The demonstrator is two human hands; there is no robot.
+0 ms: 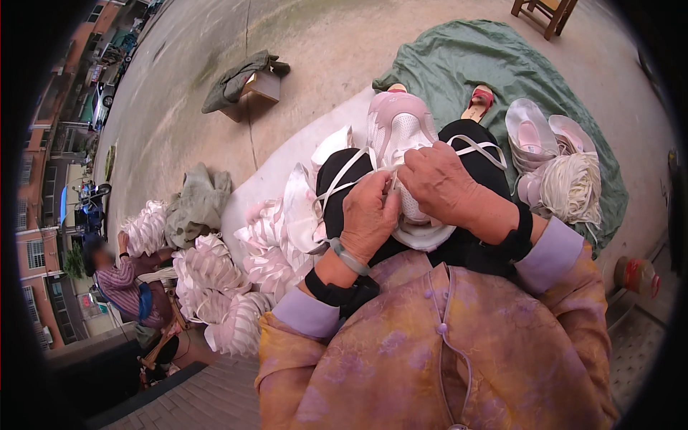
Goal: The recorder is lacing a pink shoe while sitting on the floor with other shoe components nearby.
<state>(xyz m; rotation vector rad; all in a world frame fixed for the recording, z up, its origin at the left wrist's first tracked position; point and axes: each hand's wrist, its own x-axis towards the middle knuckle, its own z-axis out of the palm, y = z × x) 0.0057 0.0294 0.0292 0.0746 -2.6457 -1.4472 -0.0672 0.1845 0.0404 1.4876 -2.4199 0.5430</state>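
Note:
A pink and white shoe upper (405,118) lies across my lap between my knees, its rounded toe pointing away from me. My left hand (370,215) pinches a white shoelace (349,174) at the left side of the lacing. Close beside it, my right hand (438,183) is closed at the middle of the upper, its fingertips at the same lacing. A loose lace end (479,147) loops over my right knee. My fingers partly hide where the lace meets the eyelets.
Piles of pink and white uppers (265,244) lie to my left. At right, more uppers (532,136) and a bundle of white laces (571,188) rest on a green cloth (466,57). A cloth-topped box (259,87) stands ahead left. Another person (129,287) sits far left. A jar (636,277) is at right.

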